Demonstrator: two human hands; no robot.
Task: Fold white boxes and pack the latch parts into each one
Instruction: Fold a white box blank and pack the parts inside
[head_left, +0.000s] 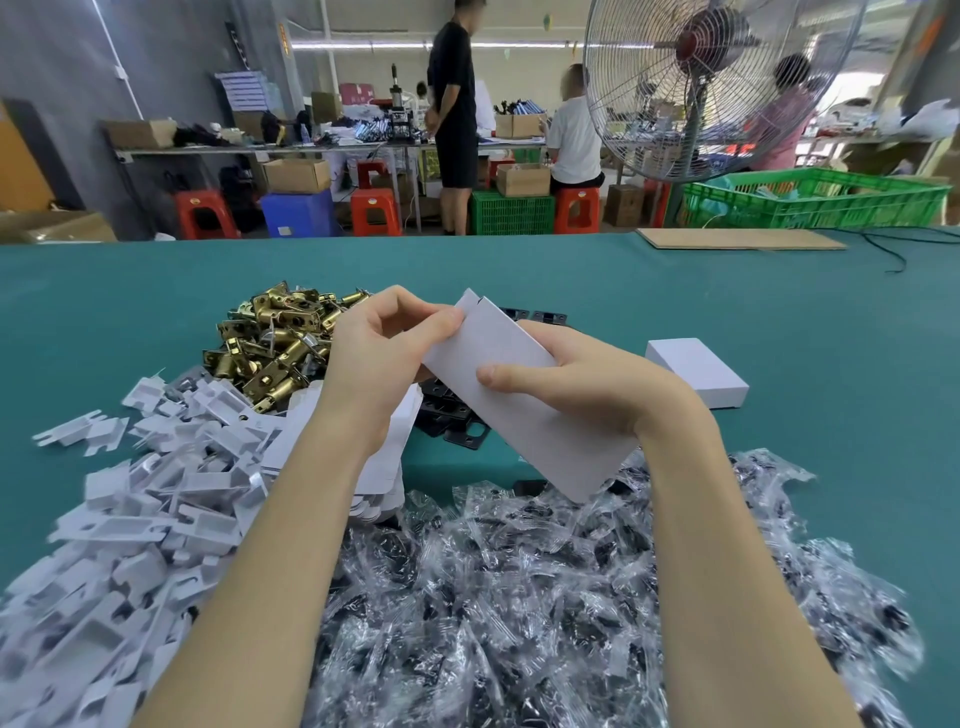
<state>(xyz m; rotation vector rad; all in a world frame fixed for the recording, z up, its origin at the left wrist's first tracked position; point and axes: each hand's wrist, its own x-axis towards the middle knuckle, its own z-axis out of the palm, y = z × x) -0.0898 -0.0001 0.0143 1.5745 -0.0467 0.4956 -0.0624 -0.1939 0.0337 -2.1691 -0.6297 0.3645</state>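
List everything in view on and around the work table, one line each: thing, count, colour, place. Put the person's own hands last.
Table: one, teal cover, fills the foreground.
Brass latches: a heap, gold, left of centre.
White inserts: a large pile, white, near left.
Flat box blanks: a stack, white, under the left forearm.
Black plates: several, black, centre, behind the held box.
Bagged parts: a heap, clear bags with dark contents, near centre.
Folded box: one, white, right of the hands.
Held box: one, white, unfinished, between both hands.
Cardboard sheet: one, brown, far right edge.
Fan: one, grey cage, behind the table.
Green crate: one, right rear.
Left hand: pinches the held box's top flap.
Right hand: grips its middle.
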